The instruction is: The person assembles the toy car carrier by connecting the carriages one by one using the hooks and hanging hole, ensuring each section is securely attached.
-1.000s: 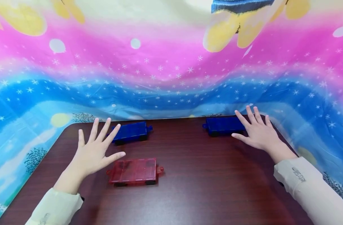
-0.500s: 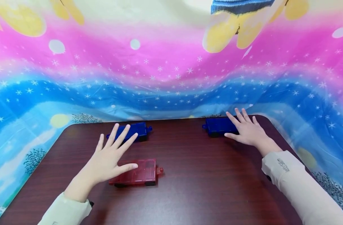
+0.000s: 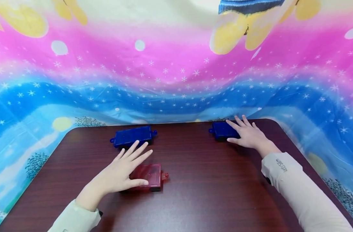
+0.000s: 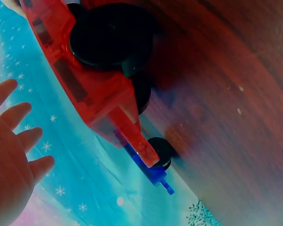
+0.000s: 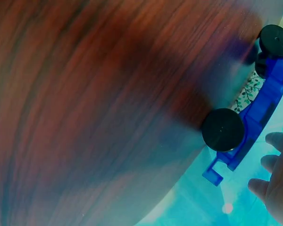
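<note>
Worktop [image 3: 194, 193] of dark wood carries three wheeled toy wagons. My left hand [image 3: 121, 172], fingers straight, lies over the red wagon [image 3: 148, 174]. My right hand [image 3: 247, 135], fingers spread, rests on the right blue wagon [image 3: 221, 130]. Left blue wagon [image 3: 131, 136] stands untouched.

Both hands have come down and drawn inward. The left hand [image 3: 122, 174], a second ago raised beside the red wheeled piece [image 3: 147, 174], now lies over its left part, fingers straight. The right hand [image 3: 247, 135] has slid left, further onto the far-right blue wheeled piece [image 3: 221, 130], covering more of it.
</note>
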`<state>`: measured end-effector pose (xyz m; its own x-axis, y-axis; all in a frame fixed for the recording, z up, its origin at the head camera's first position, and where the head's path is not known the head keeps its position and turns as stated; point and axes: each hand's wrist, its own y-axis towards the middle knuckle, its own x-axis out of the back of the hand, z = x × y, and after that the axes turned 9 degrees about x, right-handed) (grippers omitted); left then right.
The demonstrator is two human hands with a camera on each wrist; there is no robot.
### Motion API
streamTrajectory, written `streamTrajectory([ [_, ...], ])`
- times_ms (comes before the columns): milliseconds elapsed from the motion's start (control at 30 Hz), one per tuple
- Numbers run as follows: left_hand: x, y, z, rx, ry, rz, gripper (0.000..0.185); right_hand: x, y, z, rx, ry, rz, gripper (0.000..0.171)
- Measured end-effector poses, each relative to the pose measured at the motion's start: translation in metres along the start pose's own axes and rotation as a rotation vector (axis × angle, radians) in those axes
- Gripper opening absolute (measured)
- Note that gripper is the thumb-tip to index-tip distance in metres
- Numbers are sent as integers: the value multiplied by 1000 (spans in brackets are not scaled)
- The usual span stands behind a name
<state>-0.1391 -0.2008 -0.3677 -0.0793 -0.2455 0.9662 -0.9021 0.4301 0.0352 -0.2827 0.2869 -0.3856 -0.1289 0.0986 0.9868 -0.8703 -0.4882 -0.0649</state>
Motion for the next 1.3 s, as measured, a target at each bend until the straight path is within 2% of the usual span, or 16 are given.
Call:
streamTrajectory([
  [433, -10, -2, -2, 0, -83, 122, 87, -3, 0, -2, 27, 43, 18, 80],
  [633, -12, -2, -1, -18, -61, 129, 87, -3, 1, -3, 53, 25, -1, 75],
  [933, -10, -3, -2, 19, -34, 186, 85, -4, 3, -7, 73, 31, -37, 74],
  [1300, -11, 0, -2, 9, 12, 177, 76, -3, -1, -11, 60, 40, -59, 74],
])
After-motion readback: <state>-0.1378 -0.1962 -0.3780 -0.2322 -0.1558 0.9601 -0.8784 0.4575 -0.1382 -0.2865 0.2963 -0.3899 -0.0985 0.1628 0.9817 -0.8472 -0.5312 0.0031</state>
